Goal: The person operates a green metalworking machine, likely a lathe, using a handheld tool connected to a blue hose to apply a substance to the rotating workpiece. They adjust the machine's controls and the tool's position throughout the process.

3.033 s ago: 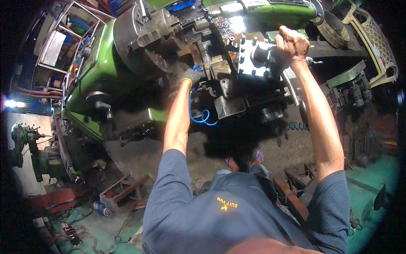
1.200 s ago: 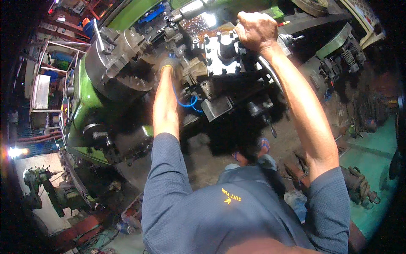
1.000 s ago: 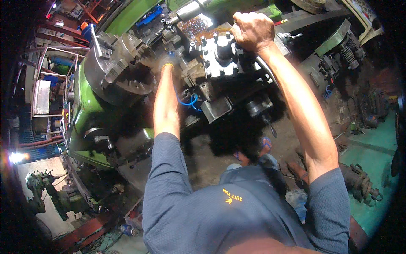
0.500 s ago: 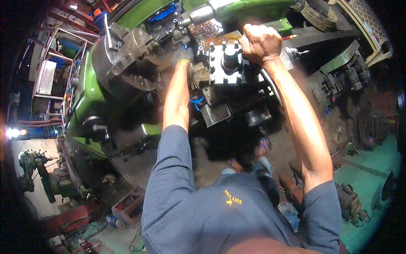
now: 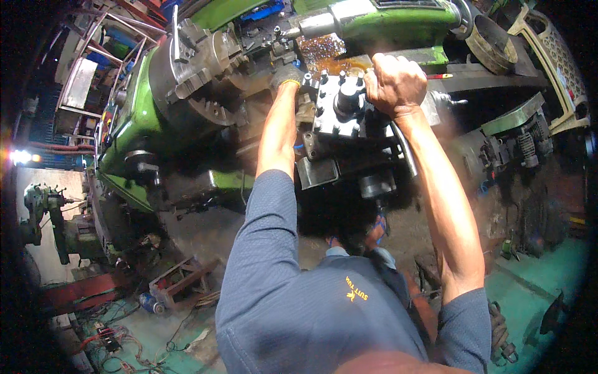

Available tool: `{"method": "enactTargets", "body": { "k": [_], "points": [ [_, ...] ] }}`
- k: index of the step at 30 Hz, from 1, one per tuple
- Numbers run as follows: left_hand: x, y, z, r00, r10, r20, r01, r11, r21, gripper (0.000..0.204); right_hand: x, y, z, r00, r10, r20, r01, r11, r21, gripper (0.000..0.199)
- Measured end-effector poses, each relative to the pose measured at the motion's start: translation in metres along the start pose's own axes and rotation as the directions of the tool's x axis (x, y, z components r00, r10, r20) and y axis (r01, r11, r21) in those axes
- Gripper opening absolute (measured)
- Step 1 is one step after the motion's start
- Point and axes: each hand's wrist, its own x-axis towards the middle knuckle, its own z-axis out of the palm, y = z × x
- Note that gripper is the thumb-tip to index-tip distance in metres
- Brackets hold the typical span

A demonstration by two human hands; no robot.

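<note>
Green lathe [image 5: 142, 93]: spanning the upper view, running left to right ahead of the person.
Tailstock [image 5: 392, 26]: lying upper right, its barrel pointing leftward.
Chuck [image 5: 167, 75]: standing at left, facing right along the machine's long axis.
Tool post [image 5: 331, 103]: sitting right of the chuck, ahead of the torso; squarish top tilting slightly, showing no clear long axis.
Right hand [image 5: 398, 84]: bare, being the nearer one, overlapping the post's right side; fingers curling into a fist; cannot tell what it is gripping.
Left hand [image 5: 288, 76]: wearing a dark glove, resting just left of the post, between it and the chuck; fingers mostly hiding, so cannot tell how open or what it is holding.
Blue piece [image 5: 296, 63]: showing at the glove's far edge.
</note>
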Motion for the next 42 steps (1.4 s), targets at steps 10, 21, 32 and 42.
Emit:
{"method": "enactTargets", "body": {
  "k": [10, 21, 32, 42],
  "points": [
    [0.012, 0.047, 0.003, 0.991, 0.093, 0.098, -0.101, 0.992, 0.080, 0.054, -0.007, 0.022, 0.002, 0.999, 0.029, -0.030, -0.030, 0.999, -0.041, 0.019],
    [0.030, 0.013, 0.000, 0.994, 0.045, 0.099, -0.064, 0.979, 0.192, 0.058, -0.006, 0.021, 0.009, 0.998, 0.012, -0.066, -0.011, 1.000, 0.019, 0.020],
    [-0.005, 0.034, -0.027, 0.997, 0.033, 0.063, -0.041, 0.990, 0.134, 0.061, -0.005, 0.027, 0.003, 0.999, 0.021, -0.034, -0.020, 0.999, 0.039, 0.022],
    [-0.019, 0.013, -0.028, 0.998, -0.032, 0.058, 0.025, 0.994, 0.109, 0.064, -0.006, 0.021, 0.004, 0.998, 0.006, -0.057, -0.003, 0.998, 0.062, 0.020]
  ]
}}
